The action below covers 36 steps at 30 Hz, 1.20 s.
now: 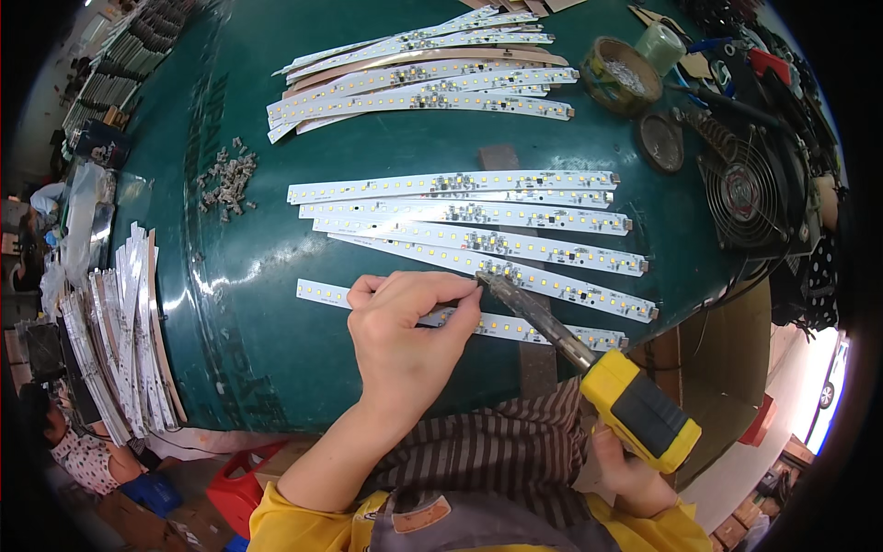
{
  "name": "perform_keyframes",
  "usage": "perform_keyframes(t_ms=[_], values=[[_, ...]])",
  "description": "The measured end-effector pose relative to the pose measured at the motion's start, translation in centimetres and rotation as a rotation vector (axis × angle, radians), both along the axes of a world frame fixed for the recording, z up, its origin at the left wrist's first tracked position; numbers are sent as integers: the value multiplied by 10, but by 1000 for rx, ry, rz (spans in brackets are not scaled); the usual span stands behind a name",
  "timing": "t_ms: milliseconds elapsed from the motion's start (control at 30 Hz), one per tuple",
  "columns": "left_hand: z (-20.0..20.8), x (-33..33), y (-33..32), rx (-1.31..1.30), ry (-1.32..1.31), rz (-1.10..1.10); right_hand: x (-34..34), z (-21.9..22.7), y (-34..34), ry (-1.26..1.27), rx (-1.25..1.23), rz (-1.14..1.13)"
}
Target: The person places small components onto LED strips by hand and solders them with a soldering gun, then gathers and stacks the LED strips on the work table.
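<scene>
My right hand (627, 471) is closed around the yellow and black handle of a soldering gun (642, 411). Its metal barrel points up and left, with the tip over the nearest strip of a fanned group of white LED strips (418, 250). Thumb and forefinger of my left hand (400, 331) are pinched together right beside that tip; whatever sits between them is too small to make out. Below the left hand, partly covered by it, a single LED strip (322, 292) lies on the green table. Small chips and yellowish LEDs dot the strips.
A heap of small metal parts (226, 179) lies left of the strips. More LED strips (423, 92) are stacked at the back, others (120, 331) at the left edge. On the right stand a round tub (607, 74), a solder spool (660, 48) and a black fan (743, 191).
</scene>
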<state>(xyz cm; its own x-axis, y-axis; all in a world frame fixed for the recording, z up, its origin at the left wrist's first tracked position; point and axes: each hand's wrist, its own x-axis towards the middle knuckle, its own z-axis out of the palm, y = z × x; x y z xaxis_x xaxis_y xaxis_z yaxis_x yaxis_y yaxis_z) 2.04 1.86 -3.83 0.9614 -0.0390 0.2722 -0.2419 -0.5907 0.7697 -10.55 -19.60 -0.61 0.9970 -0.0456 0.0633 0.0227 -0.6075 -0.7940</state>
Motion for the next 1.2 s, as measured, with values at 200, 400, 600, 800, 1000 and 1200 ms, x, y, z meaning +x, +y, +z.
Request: perform_keyframes(t_ms=[200, 400, 600, 800, 1000, 1200], values=[[-1, 0, 2, -10, -22, -5, -10, -3, -13, 2, -21, 182], [1, 1, 2, -17, -22, -23, -38, -16, -18, 193, 250, -83], [-1, 0, 4, 19, -5, 5, -25, -15, -7, 121, 273, -148], [2, -1, 7, 11, -91, -54, -23, -35, -23, -85, 368, -452], [17, 10, 67, 172, -115, 89, 0, -57, -39, -243, 124, -462], [13, 34, 194, 344, -46, 741, 10, -45, -42, -114, 47, -288]])
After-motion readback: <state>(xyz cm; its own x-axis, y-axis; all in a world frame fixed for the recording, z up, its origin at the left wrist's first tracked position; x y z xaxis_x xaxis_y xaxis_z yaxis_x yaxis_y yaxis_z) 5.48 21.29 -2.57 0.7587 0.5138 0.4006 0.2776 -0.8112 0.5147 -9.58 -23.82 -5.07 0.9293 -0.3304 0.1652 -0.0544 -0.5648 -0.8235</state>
